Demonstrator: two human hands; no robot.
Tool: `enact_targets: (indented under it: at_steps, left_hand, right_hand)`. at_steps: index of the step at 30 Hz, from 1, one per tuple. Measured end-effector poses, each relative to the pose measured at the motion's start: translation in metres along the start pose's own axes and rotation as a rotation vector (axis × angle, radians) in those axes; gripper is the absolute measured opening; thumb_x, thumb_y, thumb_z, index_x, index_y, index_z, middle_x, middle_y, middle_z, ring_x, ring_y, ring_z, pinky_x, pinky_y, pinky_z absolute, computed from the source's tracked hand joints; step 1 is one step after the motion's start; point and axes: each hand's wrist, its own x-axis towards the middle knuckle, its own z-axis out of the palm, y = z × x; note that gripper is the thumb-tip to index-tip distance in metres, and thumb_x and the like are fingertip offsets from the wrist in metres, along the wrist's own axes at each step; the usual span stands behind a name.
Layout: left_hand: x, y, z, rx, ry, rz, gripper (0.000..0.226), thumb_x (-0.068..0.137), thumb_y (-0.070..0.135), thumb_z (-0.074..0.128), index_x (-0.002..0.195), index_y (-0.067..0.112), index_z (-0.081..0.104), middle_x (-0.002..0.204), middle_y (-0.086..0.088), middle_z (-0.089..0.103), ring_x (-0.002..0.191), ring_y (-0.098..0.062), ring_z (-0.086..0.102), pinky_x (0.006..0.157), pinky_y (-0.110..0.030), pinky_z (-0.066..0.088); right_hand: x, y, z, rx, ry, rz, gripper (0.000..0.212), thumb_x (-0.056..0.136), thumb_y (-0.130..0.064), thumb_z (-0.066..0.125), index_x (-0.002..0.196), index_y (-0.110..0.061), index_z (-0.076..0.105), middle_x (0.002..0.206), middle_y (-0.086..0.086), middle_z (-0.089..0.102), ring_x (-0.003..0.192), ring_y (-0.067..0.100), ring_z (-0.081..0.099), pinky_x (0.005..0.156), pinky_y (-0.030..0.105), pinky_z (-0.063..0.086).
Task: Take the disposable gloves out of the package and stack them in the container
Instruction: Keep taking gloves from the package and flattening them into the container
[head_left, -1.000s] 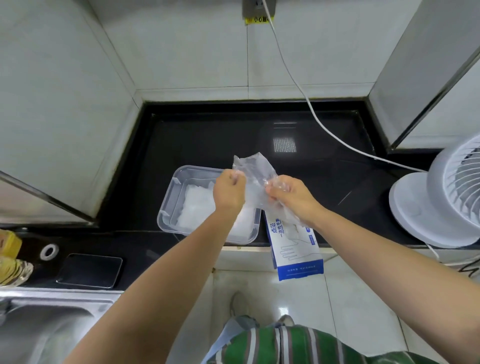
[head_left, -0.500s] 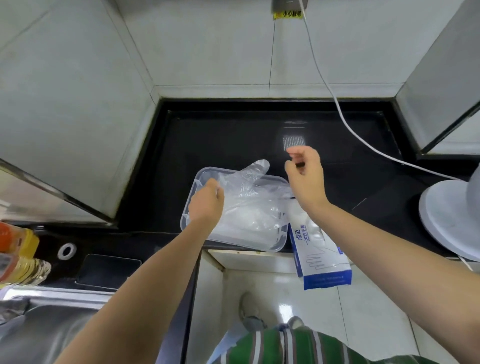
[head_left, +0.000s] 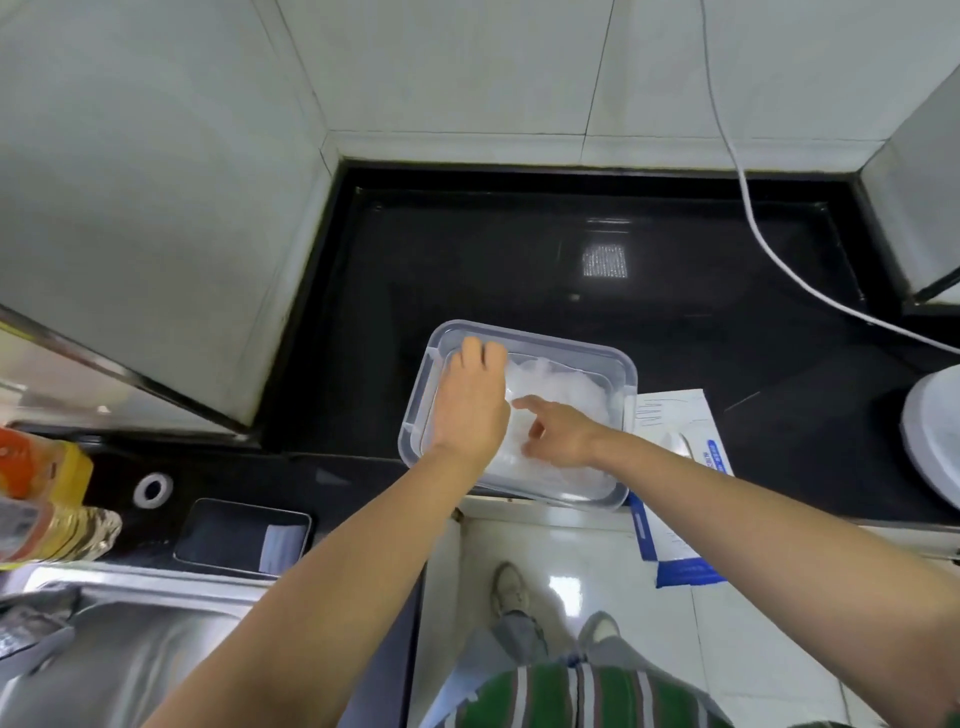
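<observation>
We're over a glossy black counter (head_left: 519, 260), hard and mirror-slick, with a brushed steel sink (head_left: 130, 665) at the near left. At the counter's front edge sits the container (head_left: 571, 345), a clear, rigid plastic tub with rounded corners. Just to its right lies the package (head_left: 670, 410), a flat white-and-blue pouch overhanging the edge. And there are the gloves (head_left: 561, 389), inside the container: a cloudy, crinkled heap of thin film. We judge them almost weightless, limp and slippery, likely to spring up or cling, so flat palm pressure suits them better than a pinch. To lift one, we'd take the cuff edge. Our left hand (head_left: 470, 405) lies on the heap's left side, fingers stretched forward and close together, pressing down. Our right hand (head_left: 558, 434) comes in from the right, index finger straight and poking the film. Its other fingers are tucked under, and we cannot tell whether they hold any film.
</observation>
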Motion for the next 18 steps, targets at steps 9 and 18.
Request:
enact_targets:
  at_steps: [9,18]
  left_hand:
    - [0.007,-0.02,0.039,-0.219,-0.738,-0.242,0.095,0.087,0.031,0.068,0.153,0.025,0.0,0.147,-0.017,0.032,0.125,-0.034,0.046,0.095,-0.036,0.047]
    - [0.008,-0.022,0.034,-0.168,-0.891,-0.23,0.103,0.086,0.028,0.071,0.153,0.034,-0.007,0.158,-0.019,-0.005,0.14,-0.041,0.027,0.106,-0.043,0.037]
  right_hand:
    - [0.011,0.012,0.011,-0.025,-0.037,0.086,0.092,0.091,-0.018,0.066,0.157,-0.028,0.002,0.135,0.012,0.046,0.117,0.028,0.049,0.089,0.033,0.05]
    - [0.022,0.022,0.014,-0.097,-0.133,0.217,0.092,0.098,-0.018,0.054,0.154,-0.021,-0.018,0.152,0.021,0.028,0.136,0.039,0.037,0.056,0.024,0.04]
